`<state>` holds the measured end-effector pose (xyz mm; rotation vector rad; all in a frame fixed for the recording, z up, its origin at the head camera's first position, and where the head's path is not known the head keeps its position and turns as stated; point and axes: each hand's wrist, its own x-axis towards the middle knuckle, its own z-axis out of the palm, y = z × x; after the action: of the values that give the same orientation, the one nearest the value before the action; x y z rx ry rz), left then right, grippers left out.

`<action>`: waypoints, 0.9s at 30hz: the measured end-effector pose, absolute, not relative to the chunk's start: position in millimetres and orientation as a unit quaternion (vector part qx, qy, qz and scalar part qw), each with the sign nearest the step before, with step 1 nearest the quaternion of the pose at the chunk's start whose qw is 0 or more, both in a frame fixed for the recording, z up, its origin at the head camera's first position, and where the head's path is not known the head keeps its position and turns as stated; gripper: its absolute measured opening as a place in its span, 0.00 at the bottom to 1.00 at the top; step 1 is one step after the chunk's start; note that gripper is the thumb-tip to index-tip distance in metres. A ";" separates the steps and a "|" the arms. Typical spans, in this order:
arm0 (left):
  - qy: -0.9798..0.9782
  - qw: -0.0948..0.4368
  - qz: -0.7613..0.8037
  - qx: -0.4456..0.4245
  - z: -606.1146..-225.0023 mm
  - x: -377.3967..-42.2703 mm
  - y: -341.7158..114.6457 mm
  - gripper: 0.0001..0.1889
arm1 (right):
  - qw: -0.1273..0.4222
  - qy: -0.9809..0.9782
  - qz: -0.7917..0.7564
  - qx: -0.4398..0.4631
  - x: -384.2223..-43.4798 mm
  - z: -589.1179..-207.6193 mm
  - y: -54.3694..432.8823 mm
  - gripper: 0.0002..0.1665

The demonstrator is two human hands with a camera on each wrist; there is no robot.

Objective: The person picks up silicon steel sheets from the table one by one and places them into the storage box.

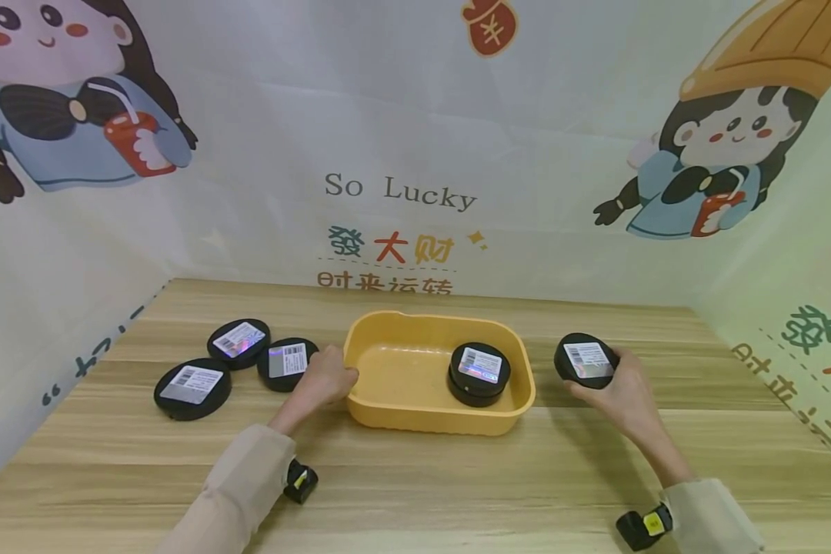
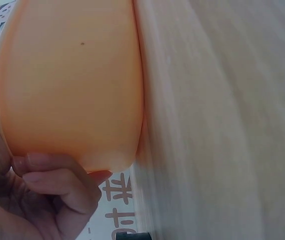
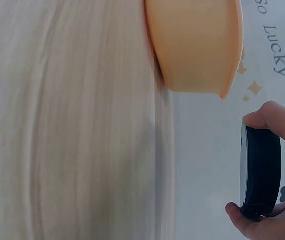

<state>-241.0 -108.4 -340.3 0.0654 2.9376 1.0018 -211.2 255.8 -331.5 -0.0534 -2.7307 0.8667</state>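
Observation:
My left hand (image 1: 326, 377) grips the left end of a yellow plastic tub (image 1: 415, 419), fingers curled at its rim; the left wrist view shows the fingers (image 2: 57, 175) against the tub wall. Off to the right of the tub, my right hand (image 1: 626, 392) holds a black round disc (image 1: 585, 360) by its edge, thumb and fingers on opposite sides. That disc bears a white and silver label and hangs above the table, as the right wrist view shows of the disc (image 3: 262, 170). Inside the tub at its right end sit stacked black discs (image 1: 479, 373), the top one labelled.
Left of the tub lie three more labelled discs: a rear one (image 1: 238, 342), a front one (image 1: 192, 390) and one beside my left hand (image 1: 285, 365). All stand on a wood-grain table (image 1: 415, 492). A printed cloth (image 1: 263, 192) hangs behind and at both sides.

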 end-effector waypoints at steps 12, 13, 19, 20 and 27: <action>0.940 0.039 0.340 0.011 -339.1 -240.5 -108.2 0.05 | 0.139 -0.939 0.314 0.002 -208.4 -322.7 238.2 0.49; 0.939 0.040 0.342 0.010 -339.1 -240.4 -108.2 0.05 | 0.137 -0.939 0.315 0.003 -208.3 -321.9 236.5 0.49; 0.941 0.035 0.336 0.013 -339.5 -240.8 -108.0 0.05 | 0.130 -0.940 0.315 0.004 -208.7 -319.7 225.9 0.49; 0.942 0.035 0.335 0.013 -339.5 -240.9 -108.0 0.05 | 0.130 -0.940 0.316 0.003 -209.1 -319.7 224.2 0.49; 0.945 0.027 0.326 0.016 -340.1 -241.4 -108.2 0.05 | 0.126 -0.937 0.326 0.006 -212.7 -318.9 211.0 0.50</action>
<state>-241.4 -108.2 -340.1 0.0500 2.9188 1.0067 -212.7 211.0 -318.9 0.0175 -2.7282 0.9500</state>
